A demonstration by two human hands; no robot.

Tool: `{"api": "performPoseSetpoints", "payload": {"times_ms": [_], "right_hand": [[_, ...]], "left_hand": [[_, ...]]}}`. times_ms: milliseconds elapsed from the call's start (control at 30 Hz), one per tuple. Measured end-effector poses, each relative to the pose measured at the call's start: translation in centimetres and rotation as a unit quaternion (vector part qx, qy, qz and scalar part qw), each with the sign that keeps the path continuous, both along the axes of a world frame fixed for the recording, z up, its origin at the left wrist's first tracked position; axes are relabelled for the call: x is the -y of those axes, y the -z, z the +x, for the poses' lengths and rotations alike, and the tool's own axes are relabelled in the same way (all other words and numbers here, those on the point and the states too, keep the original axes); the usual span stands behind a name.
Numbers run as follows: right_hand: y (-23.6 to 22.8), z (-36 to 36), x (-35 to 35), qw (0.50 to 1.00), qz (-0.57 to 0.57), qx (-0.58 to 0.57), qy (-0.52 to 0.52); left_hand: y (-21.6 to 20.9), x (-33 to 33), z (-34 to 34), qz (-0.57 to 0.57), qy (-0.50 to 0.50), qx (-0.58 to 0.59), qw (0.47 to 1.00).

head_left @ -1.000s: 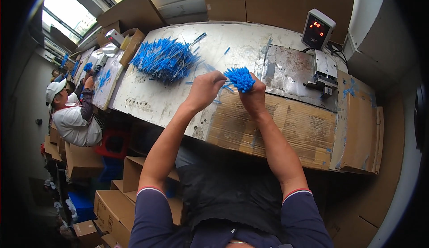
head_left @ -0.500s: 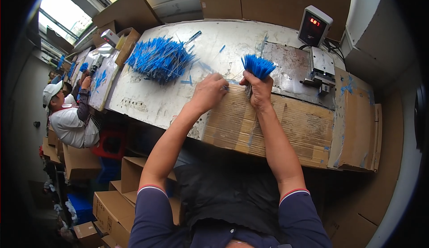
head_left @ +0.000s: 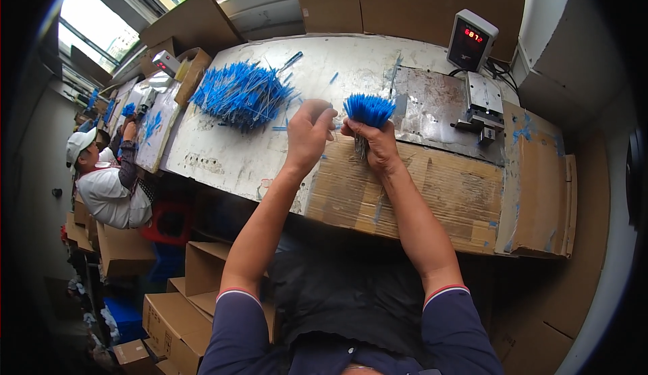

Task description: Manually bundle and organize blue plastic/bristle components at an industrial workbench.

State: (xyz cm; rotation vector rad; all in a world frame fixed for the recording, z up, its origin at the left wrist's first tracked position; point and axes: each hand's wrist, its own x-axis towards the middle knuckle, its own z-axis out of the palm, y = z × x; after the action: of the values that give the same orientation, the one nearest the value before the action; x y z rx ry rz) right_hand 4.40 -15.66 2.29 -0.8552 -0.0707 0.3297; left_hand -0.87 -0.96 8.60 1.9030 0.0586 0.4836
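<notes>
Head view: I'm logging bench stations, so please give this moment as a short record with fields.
right hand: right hand closed around a bundle of blue-tipped sticks, blue ends up
left hand: left hand beside the bundle, fingers at its side
loose stock: pile of blue sticks lying to the left on the white worktop
under the hands: cardboard sheet on the bench edge
right of bundle: metal plate, small fixture, grey box with red display
nearby: person in a white cap at the next bench
</notes>
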Motion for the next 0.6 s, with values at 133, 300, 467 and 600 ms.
{"api": "performPoseSetpoints", "payload": {"times_ms": [133, 300, 467, 600], "right_hand": [[-1.3, -0.8, 0.3, 0.999, 0.020, 0.027, -0.042], [-2.7, -1.0, 1.3, 0.993, -0.010, 0.031, -0.116], [-2.4, -0.8, 1.4, 0.986, -0.006, 0.023, -0.166], [-1.9, -0.8, 1.2, 0.984, -0.032, -0.001, -0.175]], "left_hand": [[-0.3, 0.8, -0.2, -0.205, 0.034, -0.037, 0.977], [-0.5, -0.4, -0.4, -0.250, 0.073, -0.075, 0.963], [-0.3, -2.6, -0.5, -0.256, 0.119, -0.090, 0.955], [0.2, -2.4, -0.7, -0.235, 0.092, -0.068, 0.965]]}}
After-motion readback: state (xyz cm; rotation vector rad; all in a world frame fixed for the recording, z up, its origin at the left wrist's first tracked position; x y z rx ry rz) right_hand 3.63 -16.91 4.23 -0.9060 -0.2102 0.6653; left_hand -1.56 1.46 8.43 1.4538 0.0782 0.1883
